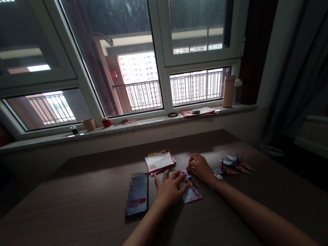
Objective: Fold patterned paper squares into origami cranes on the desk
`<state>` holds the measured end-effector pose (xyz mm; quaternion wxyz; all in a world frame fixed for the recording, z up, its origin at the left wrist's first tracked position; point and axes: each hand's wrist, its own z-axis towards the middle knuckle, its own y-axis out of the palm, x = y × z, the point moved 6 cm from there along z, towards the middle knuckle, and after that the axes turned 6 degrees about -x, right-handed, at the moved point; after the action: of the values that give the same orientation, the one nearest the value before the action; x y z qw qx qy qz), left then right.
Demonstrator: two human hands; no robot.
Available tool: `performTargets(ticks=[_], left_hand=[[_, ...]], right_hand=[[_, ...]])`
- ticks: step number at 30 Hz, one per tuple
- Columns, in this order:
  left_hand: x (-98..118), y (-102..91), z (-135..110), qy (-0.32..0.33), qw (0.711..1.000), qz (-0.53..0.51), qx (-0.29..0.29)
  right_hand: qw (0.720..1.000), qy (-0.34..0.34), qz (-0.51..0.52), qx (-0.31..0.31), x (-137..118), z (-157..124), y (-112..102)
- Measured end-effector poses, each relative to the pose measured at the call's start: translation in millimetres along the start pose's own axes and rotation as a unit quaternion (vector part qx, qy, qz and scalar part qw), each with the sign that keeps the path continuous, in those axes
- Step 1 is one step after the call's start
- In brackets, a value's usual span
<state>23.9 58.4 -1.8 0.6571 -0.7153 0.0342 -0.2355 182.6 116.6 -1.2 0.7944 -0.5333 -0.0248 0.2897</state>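
Note:
A small colourful sheet of paper (pixel 192 192) lies on the dark wooden table (pixel 73 217) in front of me. My left hand (pixel 168 187) rests on the table with fingers spread, its fingertips pressing the paper's left edge. My right hand (pixel 200 167) is curled at the paper's upper end, fingers bent and pinching its top edge. A band sits on my right wrist.
A phone (pixel 137 195) lies left of my left hand. A stack of red-and-white sheets (pixel 159 161) sits just beyond the hands. Several folded paper figures (pixel 234 166) lie to the right. The windowsill holds cups (pixel 89 125), scissors on papers (pixel 197 111) and a tall cylinder (pixel 228 91).

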Motion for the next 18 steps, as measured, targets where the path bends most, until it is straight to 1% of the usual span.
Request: performTargets(ticks=[6, 11, 18], left_hand=[[2, -2.1, -1, -0.004, 1.0, -0.001, 0.004], [2, -1.8, -1, -0.004, 1.0, 0.006, 0.007], [1, -1.0, 0, 0.0, 1.0, 0.008, 0.008]], right_hand=[[1.0, 0.008, 0.015, -0.009, 0, -3, -4], [0.999, 0.003, 0.014, -0.032, -2, -6, -8], [0.999, -0.007, 0.027, -0.046, -5, -16, -13]])
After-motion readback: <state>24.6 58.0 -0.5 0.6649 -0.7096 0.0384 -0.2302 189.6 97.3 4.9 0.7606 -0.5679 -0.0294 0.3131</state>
